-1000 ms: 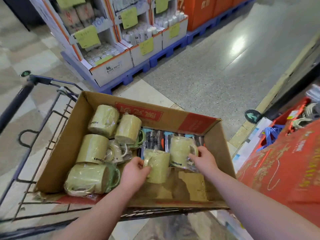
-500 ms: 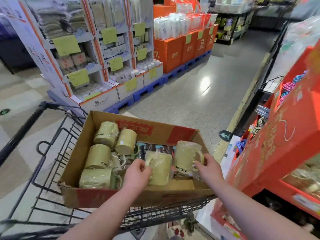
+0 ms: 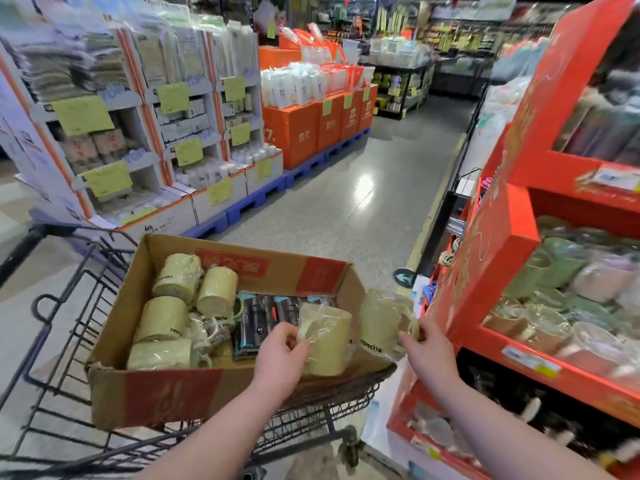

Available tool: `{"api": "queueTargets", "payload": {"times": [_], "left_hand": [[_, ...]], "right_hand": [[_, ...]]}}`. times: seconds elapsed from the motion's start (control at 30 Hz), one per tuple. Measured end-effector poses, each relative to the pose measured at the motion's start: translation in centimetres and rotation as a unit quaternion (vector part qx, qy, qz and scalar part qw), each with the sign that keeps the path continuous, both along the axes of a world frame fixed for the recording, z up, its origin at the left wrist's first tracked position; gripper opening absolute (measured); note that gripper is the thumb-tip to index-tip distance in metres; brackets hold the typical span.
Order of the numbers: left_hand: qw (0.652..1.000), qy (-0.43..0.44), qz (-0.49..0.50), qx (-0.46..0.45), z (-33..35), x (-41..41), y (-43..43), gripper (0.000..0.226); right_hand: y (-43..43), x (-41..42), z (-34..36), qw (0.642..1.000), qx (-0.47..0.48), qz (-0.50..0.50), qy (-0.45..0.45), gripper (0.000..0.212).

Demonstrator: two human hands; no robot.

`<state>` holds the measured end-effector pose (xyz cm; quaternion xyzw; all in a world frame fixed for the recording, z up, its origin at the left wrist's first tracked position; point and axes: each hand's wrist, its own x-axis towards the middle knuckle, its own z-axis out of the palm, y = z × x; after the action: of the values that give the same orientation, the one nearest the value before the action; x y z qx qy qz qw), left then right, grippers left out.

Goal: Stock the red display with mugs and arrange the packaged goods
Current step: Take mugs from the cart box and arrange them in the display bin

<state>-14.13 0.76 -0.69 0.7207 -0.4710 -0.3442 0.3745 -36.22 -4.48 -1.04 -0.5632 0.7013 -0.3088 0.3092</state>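
Note:
A cardboard box (image 3: 166,393) rests on a wire cart and holds several pale yellow mugs (image 3: 162,318) wrapped in plastic, plus dark packaged goods (image 3: 258,318). My left hand (image 3: 280,358) grips one wrapped mug (image 3: 329,344) above the box's near right corner. My right hand (image 3: 427,348) holds a second wrapped mug (image 3: 379,323) marked "concise", lifted past the box's right edge toward the red display (image 3: 498,258). The display's middle shelf holds several green and pink wrapped mugs (image 3: 568,271).
The wire cart (image 3: 65,341) stands to my left with its handle at the far left. White and orange product stands (image 3: 294,129) on blue pallets line the aisle's far side. Grey floor (image 3: 346,209) runs between them and the red display.
Both hands have lifted their mugs up and to the right, out of the box. My view has risen and turned right, so the red display's shelves now show.

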Motion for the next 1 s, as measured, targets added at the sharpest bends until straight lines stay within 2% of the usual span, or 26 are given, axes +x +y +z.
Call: {"api": "queueTargets", "payload": {"times": [0.17,0.3,0.47,0.6,0.7,1.0], "left_hand": [[0.999,0.011,-0.033,-0.001,-0.2,-3.5,-0.2,0.002],[0.998,0.013,-0.055,-0.002,-0.6,-8.4,-0.8,0.004],[0.995,0.01,-0.096,-0.01,-0.2,-16.8,-0.7,0.005],[0.993,0.023,-0.119,-0.004,0.3,-23.6,-0.5,0.01],[0.991,0.032,-0.127,0.002,0.5,-28.0,0.2,0.009],[0.992,0.053,-0.115,-0.004,1.7,-35.4,1.3,0.005]], "right_hand": [[1.8,-3.9,0.4,0.999,0.002,-0.031,-0.031,0.012],[3.1,-9.5,0.8,0.998,-0.015,-0.056,-0.014,0.006],[5.4,-17.5,1.5,0.994,-0.031,-0.099,-0.039,0.02],[7.0,-23.8,1.8,0.99,-0.038,-0.132,-0.021,0.015],[7.9,-28.2,1.6,0.987,-0.036,-0.154,-0.029,0.018],[8.5,-36.2,2.0,0.988,-0.044,-0.146,-0.024,0.01]]}}
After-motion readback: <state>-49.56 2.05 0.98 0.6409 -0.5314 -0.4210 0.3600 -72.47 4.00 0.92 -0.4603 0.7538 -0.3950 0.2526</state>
